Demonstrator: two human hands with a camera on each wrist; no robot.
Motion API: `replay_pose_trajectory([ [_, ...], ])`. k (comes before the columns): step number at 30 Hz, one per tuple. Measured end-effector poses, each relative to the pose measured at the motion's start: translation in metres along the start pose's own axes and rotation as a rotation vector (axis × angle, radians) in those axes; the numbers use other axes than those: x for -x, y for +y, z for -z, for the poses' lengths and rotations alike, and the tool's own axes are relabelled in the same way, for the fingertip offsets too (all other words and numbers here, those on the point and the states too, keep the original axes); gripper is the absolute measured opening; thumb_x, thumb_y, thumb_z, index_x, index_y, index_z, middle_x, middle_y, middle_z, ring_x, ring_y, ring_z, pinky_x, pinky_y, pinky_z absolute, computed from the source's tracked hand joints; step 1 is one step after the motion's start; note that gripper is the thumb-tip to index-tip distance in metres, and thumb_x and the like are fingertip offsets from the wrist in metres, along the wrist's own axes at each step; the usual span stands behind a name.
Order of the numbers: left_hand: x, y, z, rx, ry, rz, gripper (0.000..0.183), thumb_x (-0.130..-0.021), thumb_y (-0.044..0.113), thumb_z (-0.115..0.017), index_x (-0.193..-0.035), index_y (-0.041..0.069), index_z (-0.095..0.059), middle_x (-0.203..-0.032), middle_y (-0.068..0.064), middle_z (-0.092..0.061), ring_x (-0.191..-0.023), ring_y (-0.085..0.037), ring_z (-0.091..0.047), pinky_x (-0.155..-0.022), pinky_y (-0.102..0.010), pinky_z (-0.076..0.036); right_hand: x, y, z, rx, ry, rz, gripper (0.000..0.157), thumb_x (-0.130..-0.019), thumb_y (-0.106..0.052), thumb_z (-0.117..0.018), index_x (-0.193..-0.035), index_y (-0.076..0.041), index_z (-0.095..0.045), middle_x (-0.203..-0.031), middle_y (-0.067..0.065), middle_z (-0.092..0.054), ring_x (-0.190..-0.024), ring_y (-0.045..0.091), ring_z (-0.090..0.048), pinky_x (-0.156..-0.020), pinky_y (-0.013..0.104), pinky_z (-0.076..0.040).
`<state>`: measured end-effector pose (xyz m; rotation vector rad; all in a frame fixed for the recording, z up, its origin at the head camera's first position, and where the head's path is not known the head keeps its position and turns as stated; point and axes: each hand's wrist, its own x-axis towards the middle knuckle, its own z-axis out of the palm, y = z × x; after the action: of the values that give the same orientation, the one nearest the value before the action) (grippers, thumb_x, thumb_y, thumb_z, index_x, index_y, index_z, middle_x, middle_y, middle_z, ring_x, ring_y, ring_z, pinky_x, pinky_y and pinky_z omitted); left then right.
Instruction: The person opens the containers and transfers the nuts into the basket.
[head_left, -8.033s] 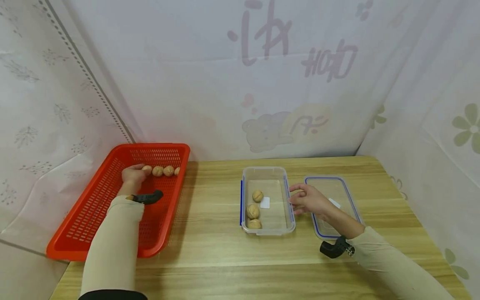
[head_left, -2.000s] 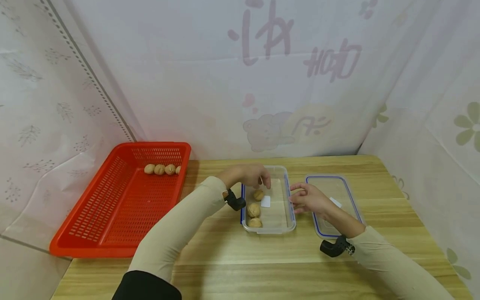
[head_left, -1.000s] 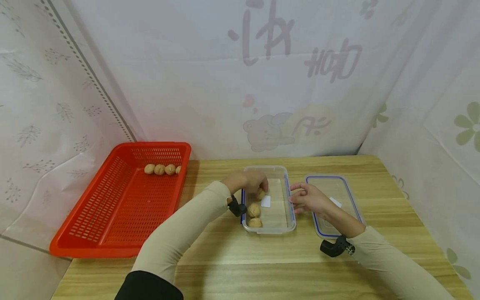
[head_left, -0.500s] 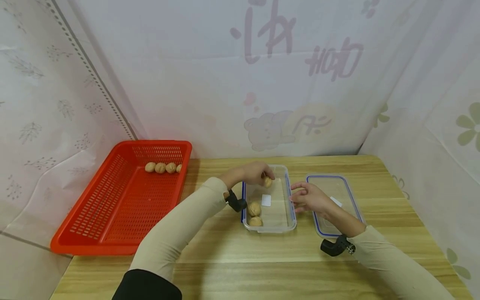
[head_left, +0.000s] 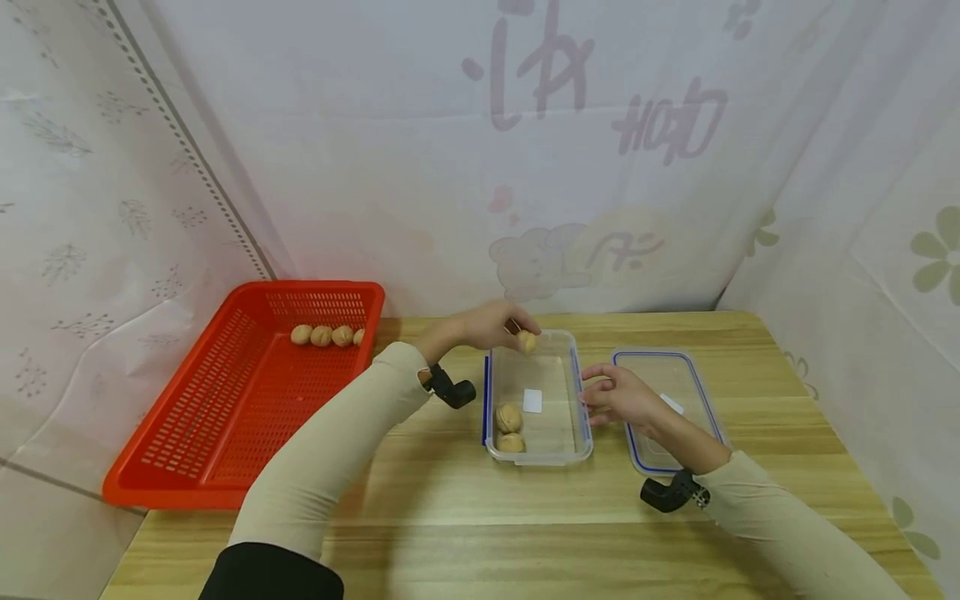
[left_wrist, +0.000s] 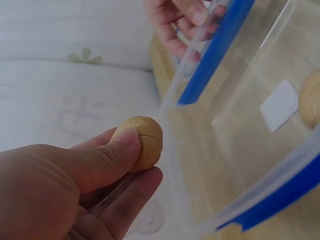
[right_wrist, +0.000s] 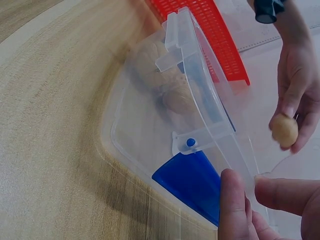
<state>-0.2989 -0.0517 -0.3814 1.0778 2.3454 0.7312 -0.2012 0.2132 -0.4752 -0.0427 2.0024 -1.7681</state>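
My left hand (head_left: pixel 491 327) pinches a walnut (head_left: pixel 527 342) between thumb and fingers, raised over the far end of a clear plastic food container (head_left: pixel 551 457). The left wrist view shows a crack line across this walnut (left_wrist: pixel 145 142). Two more walnuts (head_left: pixel 508 419) lie inside the container at its near left corner, close to a white label (head_left: pixel 532 401). At the container's right side, my right hand (head_left: pixel 618 396) holds the wall, thumb (right_wrist: pixel 280 192) and fingers on opposite faces of it. Blue latch flaps (right_wrist: pixel 192 185) hang along the container's sides.
A red perforated basket (head_left: pixel 255 433) stands at the left of the wooden table (head_left: pixel 465 550), with several walnuts (head_left: pixel 321 336) in a row at its far end. The clear lid (head_left: pixel 656 367) with a blue seal lies to the right, partly under my right forearm.
My left hand left the basket, came to the container, gripped the farthest of its three walnuts and lifted it up toward the far end. The right hand stayed at the container's side.
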Motion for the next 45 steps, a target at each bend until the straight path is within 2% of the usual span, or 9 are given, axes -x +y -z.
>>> replay_pose_trajectory([
  [9,0.031,0.005,0.032,0.059,0.1,0.001,0.035,-0.097,0.0,-0.066,-0.132,-0.006,-0.063,-0.134,-0.02,-0.063,-0.122,-0.034,-0.061,-0.102,-0.035,-0.051,0.0,0.001,0.001,0.002,-0.005,0.007,0.046,-0.099,0.002,-0.06,-0.139,0.011,-0.039,-0.1,0.013,-0.065,-0.083,0.016,-0.065,-0.072,0.033,-0.062],
  [17,0.063,-0.002,0.051,0.111,0.197,0.061,0.036,-0.097,0.001,-0.067,-0.133,-0.003,-0.064,-0.132,-0.017,-0.064,-0.12,-0.033,-0.061,-0.102,-0.04,-0.051,0.0,0.001,0.001,-0.008,-0.013,0.007,0.047,-0.1,0.002,-0.06,-0.14,0.011,-0.038,-0.1,0.013,-0.064,-0.081,0.016,-0.064,-0.072,0.032,-0.062],
  [23,0.087,-0.012,0.058,0.159,0.231,0.098,0.038,-0.097,0.003,-0.068,-0.134,-0.002,-0.063,-0.134,-0.018,-0.063,-0.122,-0.033,-0.059,-0.105,-0.045,-0.049,-0.001,0.002,0.001,-0.004,-0.009,0.009,0.047,-0.1,0.002,-0.06,-0.14,0.011,-0.038,-0.101,0.014,-0.065,-0.082,0.017,-0.064,-0.071,0.031,-0.062],
  [30,0.113,-0.023,0.066,0.129,0.255,0.147,0.04,-0.099,0.007,-0.067,-0.138,0.002,-0.062,-0.138,-0.017,-0.061,-0.125,-0.032,-0.058,-0.104,-0.048,-0.049,-0.001,0.003,0.001,-0.002,-0.007,0.01,0.046,-0.1,0.002,-0.06,-0.139,0.011,-0.038,-0.1,0.014,-0.064,-0.082,0.017,-0.064,-0.071,0.031,-0.062],
  [34,0.125,-0.032,0.069,0.113,0.272,0.149,0.04,-0.1,0.008,-0.065,-0.14,0.004,-0.061,-0.141,-0.016,-0.059,-0.126,-0.031,-0.058,-0.102,-0.048,-0.05,0.0,0.003,0.001,0.002,-0.006,0.008,0.046,-0.1,0.001,-0.06,-0.14,0.011,-0.038,-0.101,0.014,-0.064,-0.083,0.017,-0.064,-0.071,0.031,-0.061],
  [42,0.151,-0.045,0.073,0.127,0.307,0.192,0.042,-0.1,0.015,-0.068,-0.14,0.007,-0.061,-0.144,-0.015,-0.057,-0.133,-0.032,-0.052,-0.109,-0.051,-0.043,-0.001,0.003,0.001,0.004,-0.004,0.002,0.047,-0.1,0.002,-0.059,-0.14,0.011,-0.038,-0.101,0.014,-0.064,-0.083,0.017,-0.065,-0.071,0.031,-0.062],
  [45,0.162,-0.051,0.075,0.136,0.321,0.209,0.044,-0.1,0.019,-0.069,-0.141,0.007,-0.06,-0.145,-0.015,-0.057,-0.133,-0.028,-0.052,-0.108,-0.043,-0.043,-0.001,0.002,0.001,0.005,-0.004,0.0,0.048,-0.1,0.002,-0.06,-0.141,0.011,-0.037,-0.104,0.016,-0.064,-0.083,0.018,-0.065,-0.072,0.032,-0.062],
])
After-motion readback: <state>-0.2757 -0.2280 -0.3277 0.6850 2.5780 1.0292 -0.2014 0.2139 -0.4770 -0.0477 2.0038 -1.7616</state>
